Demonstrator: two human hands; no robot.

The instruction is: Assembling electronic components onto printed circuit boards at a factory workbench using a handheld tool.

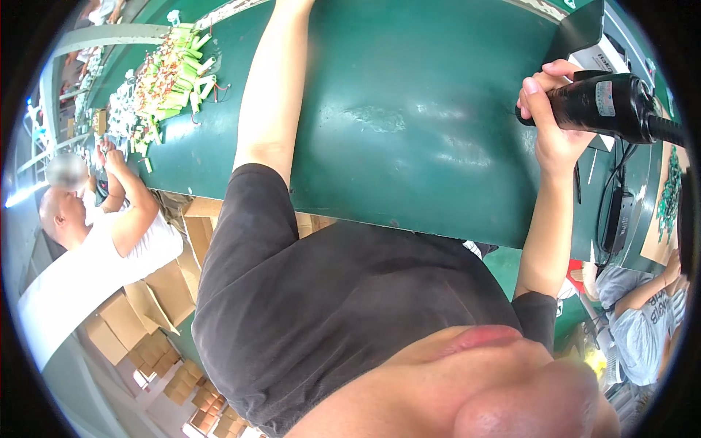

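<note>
My right hand (549, 120) is closed around a black, corded, cylindrical power tool (595, 108) with a pale label on its side. The narrower end of the tool points left, and its ribbed cord end runs off to the right. My left forearm (274, 87) reaches across the green table (394, 146) and leaves the picture at the upper edge, so my left hand is out of view. A black box-shaped part (579, 33) and a white box (600, 57) stand just beyond my right hand.
A heap of green pieces with red wires (179, 80) lies on the table at far left. A person in white (124, 233) works there. At right are a black power adapter (619, 219), cables, and another person in grey (642, 325). Cardboard cartons (157, 292) stand at lower left.
</note>
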